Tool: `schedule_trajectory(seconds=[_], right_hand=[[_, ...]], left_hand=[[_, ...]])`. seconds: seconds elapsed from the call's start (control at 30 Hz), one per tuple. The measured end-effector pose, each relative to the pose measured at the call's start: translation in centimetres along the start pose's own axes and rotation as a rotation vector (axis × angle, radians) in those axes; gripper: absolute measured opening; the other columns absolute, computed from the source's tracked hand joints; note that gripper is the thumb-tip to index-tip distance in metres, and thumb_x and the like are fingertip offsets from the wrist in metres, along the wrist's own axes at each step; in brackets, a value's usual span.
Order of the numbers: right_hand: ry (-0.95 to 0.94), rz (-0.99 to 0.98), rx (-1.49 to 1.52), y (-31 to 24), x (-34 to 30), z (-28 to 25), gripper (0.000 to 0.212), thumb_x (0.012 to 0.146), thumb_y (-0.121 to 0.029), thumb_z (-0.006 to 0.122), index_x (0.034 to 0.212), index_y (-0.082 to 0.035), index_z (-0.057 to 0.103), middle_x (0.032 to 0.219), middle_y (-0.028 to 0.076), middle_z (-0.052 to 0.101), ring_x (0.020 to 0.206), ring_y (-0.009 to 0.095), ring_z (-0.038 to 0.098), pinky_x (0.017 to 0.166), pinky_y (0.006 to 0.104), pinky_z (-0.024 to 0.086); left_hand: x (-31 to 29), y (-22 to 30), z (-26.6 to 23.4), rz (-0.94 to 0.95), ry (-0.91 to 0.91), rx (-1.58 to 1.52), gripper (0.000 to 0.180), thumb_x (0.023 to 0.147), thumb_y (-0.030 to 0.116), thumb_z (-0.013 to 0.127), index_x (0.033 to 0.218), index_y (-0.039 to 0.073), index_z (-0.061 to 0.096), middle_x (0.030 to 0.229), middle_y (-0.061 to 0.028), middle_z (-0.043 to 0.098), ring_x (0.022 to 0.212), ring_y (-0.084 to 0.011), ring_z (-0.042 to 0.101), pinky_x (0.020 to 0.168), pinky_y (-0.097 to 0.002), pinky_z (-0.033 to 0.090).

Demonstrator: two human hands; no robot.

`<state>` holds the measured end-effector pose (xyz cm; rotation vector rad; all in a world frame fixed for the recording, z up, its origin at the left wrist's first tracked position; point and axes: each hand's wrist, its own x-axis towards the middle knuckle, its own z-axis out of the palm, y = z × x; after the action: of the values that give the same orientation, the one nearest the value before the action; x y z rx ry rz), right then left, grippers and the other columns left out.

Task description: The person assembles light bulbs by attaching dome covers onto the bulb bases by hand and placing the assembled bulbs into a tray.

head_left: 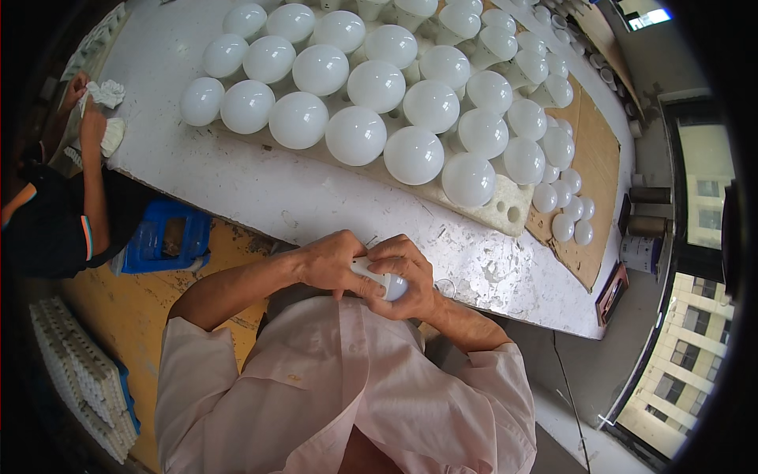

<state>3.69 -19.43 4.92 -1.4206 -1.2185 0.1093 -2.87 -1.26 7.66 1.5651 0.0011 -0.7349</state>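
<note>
Close to my body, just off the table's near edge, both hands are closed around a small white light bulb. My left hand grips its pale base end, the thumb laid along it. Around the rounded end wrap the fingers of my right hand. Parts of the bulb are hidden behind my fingers. Beyond my hands, large white globe bulbs stand in rows, globes up, in a pale foam tray on the table.
Smaller white bulbs sit on brown cardboard at the right of the white table. A co-worker's hands hold a white cloth-like bundle at the far left. A blue plastic stool and stacked white trays stand on the floor.
</note>
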Motion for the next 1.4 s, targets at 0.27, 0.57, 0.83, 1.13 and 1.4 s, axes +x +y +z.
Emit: schedule_trajectory(seconds=[0.27, 0.57, 0.83, 1.13, 1.4], right_hand=[[0.041, 0.290, 0.209, 0.6, -0.4, -1.5, 0.089, 0.061, -0.013, 0.083, 0.133, -0.005, 0.031, 0.124, 0.017, 0.045, 0.114, 0.028, 0.046, 0.094, 0.0379, 0.040], [0.327, 0.482, 0.135, -0.7, -4.0, -5.2, 0.088, 0.066, -0.010, 0.081, 0.135, -0.005, 0.027, 0.128, 0.016, 0.045, 0.115, 0.023, 0.048, 0.097, 0.0366, 0.040], [0.884, 0.245, -0.429, -0.3, -0.6, -17.2, 0.090, 0.063, 0.003, 0.076, 0.138, -0.008, 0.026, 0.125, 0.014, 0.044, 0.113, 0.025, 0.050, 0.095, 0.0382, 0.046], [0.553, 0.412, -0.627, 1.1, 2.6, -20.1, 0.072, 0.071, -0.013, 0.077, 0.134, -0.010, 0.043, 0.128, 0.013, 0.045, 0.115, 0.025, 0.050, 0.089, 0.0377, 0.048], [0.954, 0.404, -0.666, 2.8, -2.9, -26.2, 0.050, 0.081, -0.012, 0.069, 0.126, -0.003, 0.050, 0.120, 0.014, 0.052, 0.111, 0.023, 0.052, 0.090, 0.0354, 0.046]], left_hand=[[2.0, -2.2, -0.1, 0.030, -0.223, -0.974, 0.049, 0.090, 0.043, 0.057, 0.098, -0.005, 0.058, 0.071, -0.0162, 0.063, 0.043, -0.0132, 0.059, 0.026, -0.0176, 0.034], [3.3, -3.8, 0.7, 0.046, -0.133, -0.860, 0.046, 0.097, 0.037, 0.047, 0.114, -0.005, 0.051, 0.088, -0.0212, 0.065, 0.057, -0.0174, 0.066, 0.036, -0.0194, 0.042], [3.4, -4.0, -0.1, 0.155, 0.030, -0.569, 0.028, 0.092, 0.009, 0.054, 0.114, -0.008, 0.052, 0.102, -0.0256, 0.065, 0.063, -0.0158, 0.066, 0.042, -0.0178, 0.043], [2.3, -4.4, 0.0, 0.163, 0.139, -0.404, 0.029, 0.089, 0.008, 0.059, 0.111, -0.010, 0.053, 0.101, -0.0240, 0.066, 0.062, -0.0135, 0.064, 0.044, -0.0183, 0.043], [1.1, -5.4, -0.4, 0.168, 0.248, -0.359, 0.030, 0.088, 0.009, 0.060, 0.108, -0.012, 0.054, 0.099, -0.0229, 0.066, 0.062, -0.0138, 0.064, 0.043, -0.0182, 0.043]])
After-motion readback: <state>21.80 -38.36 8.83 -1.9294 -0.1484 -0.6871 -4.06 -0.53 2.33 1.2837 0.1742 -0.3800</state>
